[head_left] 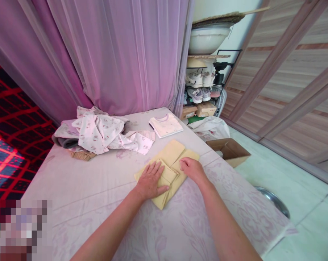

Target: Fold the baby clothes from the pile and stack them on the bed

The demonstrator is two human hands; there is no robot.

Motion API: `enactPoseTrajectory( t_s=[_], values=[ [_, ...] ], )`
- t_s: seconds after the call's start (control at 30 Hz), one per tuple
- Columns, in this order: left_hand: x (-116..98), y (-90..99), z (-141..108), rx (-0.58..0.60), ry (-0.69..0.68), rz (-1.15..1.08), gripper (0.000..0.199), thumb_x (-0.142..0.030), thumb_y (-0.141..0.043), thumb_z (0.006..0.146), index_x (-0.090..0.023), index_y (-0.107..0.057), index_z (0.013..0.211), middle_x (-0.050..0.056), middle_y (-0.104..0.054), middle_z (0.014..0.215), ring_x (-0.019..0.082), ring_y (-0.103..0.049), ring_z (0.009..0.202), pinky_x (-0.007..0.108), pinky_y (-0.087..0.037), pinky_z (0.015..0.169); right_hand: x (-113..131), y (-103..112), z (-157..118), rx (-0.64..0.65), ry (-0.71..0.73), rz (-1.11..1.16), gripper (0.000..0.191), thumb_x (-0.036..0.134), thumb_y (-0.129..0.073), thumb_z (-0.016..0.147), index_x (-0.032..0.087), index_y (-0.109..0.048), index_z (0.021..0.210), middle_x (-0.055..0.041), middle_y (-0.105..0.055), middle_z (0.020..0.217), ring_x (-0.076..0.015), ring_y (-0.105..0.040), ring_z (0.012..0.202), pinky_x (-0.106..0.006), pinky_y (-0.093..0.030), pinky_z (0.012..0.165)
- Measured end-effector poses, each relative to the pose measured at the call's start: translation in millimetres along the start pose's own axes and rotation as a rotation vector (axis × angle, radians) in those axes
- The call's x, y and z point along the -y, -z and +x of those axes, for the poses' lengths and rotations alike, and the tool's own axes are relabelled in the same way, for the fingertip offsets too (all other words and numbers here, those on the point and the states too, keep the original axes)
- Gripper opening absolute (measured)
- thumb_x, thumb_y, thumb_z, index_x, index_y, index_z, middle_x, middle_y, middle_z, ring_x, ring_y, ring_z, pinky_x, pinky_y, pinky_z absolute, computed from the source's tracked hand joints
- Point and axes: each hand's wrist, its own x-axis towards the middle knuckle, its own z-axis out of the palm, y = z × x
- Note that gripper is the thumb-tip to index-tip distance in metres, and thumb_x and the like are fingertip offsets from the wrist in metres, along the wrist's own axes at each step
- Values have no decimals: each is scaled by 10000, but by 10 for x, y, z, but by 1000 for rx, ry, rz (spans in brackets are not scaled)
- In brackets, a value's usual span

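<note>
A partly folded yellow garment lies on the bed or table covered with a floral sheet. My left hand rests flat on its left part, fingers stretched out and the thumb apart. On the right part, my right hand has its fingers curled together at the cloth; the fingertips are partly hidden. Several layers show at the near edge of the garment. Just beyond it sits a neatly folded white shirt with a purple neckline. To the left is a loose heap with a white printed garment on top.
A purple curtain hangs along the far edge. At the right stand a shoe rack with a white basin on top, an open cardboard box and a metal bowl on the floor. Wood-panelled doors are further right.
</note>
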Motion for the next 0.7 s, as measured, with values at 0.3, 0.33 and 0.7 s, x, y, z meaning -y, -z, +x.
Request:
enactPoseTrajectory(
  t_s=[0.3,0.33,0.7],
  values=[
    [-166,134,102,4,14,11,795,-650,-508,781,-118,-431,1366,186,-354,1470,321,-275,1377,506,-193,1127,86,-107,-178,131,-11,14,183,338,-552,813,217,-686,843,-26,-707,737,-157,-613,669,-246,-397,607],
    [-178,124,92,-14,2,5,779,-643,-478,806,-123,-408,1383,180,-341,1479,308,-260,1386,498,-200,1127,82,-133,-177,130,-3,56,171,306,-566,800,217,-684,886,-24,-708,748,-156,-617,671,-247,-413,616],
    [-183,13,41,-30,4,29,717,-655,-426,835,-235,-378,1413,139,-312,1502,331,-233,1392,550,-209,1097,8,-210,-212,60,51,218,204,268,-494,831,233,-662,942,-18,-704,833,-158,-628,740,-264,-462,690]
  ],
)
